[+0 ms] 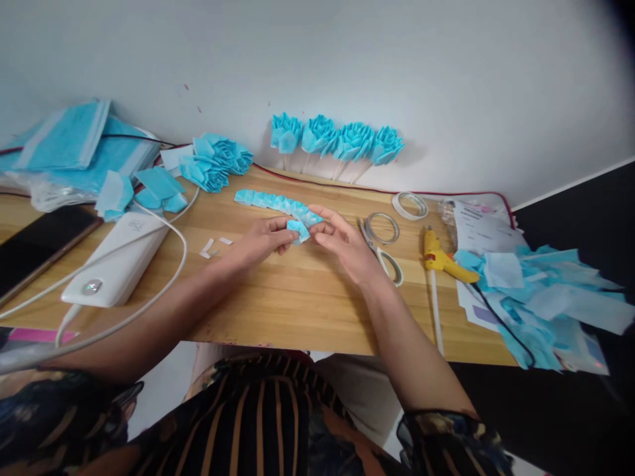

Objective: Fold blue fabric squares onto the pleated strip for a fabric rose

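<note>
A strip of folded blue paper petals (270, 201) lies across the wooden table (292, 304). Its near end (299, 229) is rolled up and pinched between both my hands. My left hand (260, 241) grips it from the left with fingers closed. My right hand (342, 241) holds it from the right with thumb and fingers. The rest of the strip trails away to the upper left, flat on the table.
Several finished blue paper roses (337, 139) lean against the wall, more (215, 158) lie at the left. Scissors (384, 254), tape rolls (409, 205), a yellow glue gun (441, 261) and blue paper scraps (540, 297) sit at the right. A white power bank (116, 261), cable, phone (34, 244) are left.
</note>
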Available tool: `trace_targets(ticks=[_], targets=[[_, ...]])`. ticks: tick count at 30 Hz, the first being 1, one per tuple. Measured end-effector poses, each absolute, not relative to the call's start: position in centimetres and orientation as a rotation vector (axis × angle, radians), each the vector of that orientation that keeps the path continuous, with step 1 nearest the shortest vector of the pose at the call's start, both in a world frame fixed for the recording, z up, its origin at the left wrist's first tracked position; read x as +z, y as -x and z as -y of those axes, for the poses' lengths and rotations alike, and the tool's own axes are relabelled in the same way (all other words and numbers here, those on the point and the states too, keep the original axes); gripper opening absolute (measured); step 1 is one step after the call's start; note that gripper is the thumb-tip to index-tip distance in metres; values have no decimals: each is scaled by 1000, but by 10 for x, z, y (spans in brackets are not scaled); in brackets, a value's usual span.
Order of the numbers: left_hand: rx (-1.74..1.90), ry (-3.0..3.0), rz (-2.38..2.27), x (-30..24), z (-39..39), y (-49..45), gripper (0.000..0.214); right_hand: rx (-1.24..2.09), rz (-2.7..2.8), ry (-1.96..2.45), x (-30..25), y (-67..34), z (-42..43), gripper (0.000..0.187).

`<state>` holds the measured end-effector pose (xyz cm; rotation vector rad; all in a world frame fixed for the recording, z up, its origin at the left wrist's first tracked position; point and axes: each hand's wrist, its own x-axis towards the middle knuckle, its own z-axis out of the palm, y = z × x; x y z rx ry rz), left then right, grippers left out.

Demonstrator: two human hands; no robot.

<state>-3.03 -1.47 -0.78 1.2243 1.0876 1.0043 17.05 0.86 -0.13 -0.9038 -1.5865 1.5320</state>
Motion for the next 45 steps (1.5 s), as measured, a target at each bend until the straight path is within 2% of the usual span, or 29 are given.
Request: trace_targets(ticks=[12,15,19,24,29,34,37,41,45], targets=[[862,-1584,-1163,9,26,24,30,1076,1952,924,14,-172,2,42],[919,-1501,-1082,5,24,26,20,1116,1854,915,13,-176,-4,43],[1137,-1214,-963,-1,18,29,34,1132,1501,928,10,-195,-26,47],[1197,-1049,-998,-3,14,27,35,1214,1231,982,-1,-214,-48,59],[1200,-1068,-1004,-12,12,26,26,1360,1143,1013,-9,-209,-45,63],[1170,-1147,-1056,-19,12,26,12,1403,1159,1309,-12,-196,-30,56],[1119,-1187,-1075,-20,13,26,12,1220,1351,1494,-14,-192,-21,54],[1079,-1251,-1102,-20,15,26,13,757,1715,1531,-7,-206,-6,50],[1047,-1267,-1128,-19,16,26,14,454,1676,1532,19,-245,9,41]])
